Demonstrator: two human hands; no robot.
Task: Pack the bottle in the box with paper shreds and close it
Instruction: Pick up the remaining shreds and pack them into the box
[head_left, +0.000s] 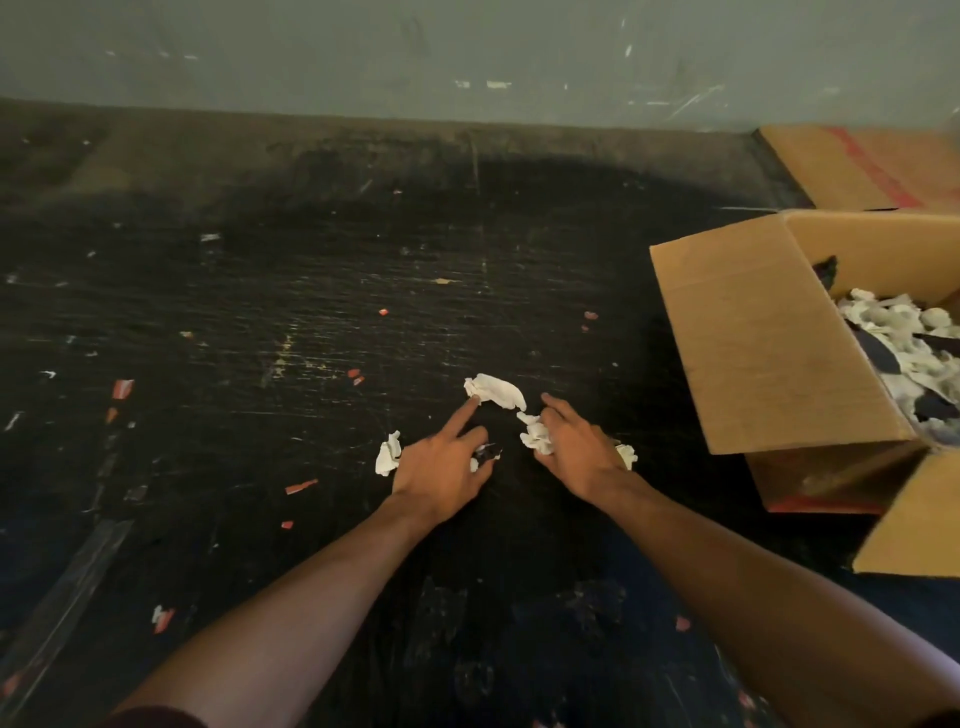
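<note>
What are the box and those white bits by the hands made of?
The box looks like matte brown corrugated cardboard, with stiff flat flaps and folded edges. The white bits look like thin crumpled paper, soft and creased. Both are judged by look only.

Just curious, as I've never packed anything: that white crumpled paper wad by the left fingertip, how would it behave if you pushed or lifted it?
The crumpled paper wad looks light and would probably skid ahead of the left hand. Its creases suggest it squashes rather than breaks. Irregular, so unlikely to roll far.
</note>
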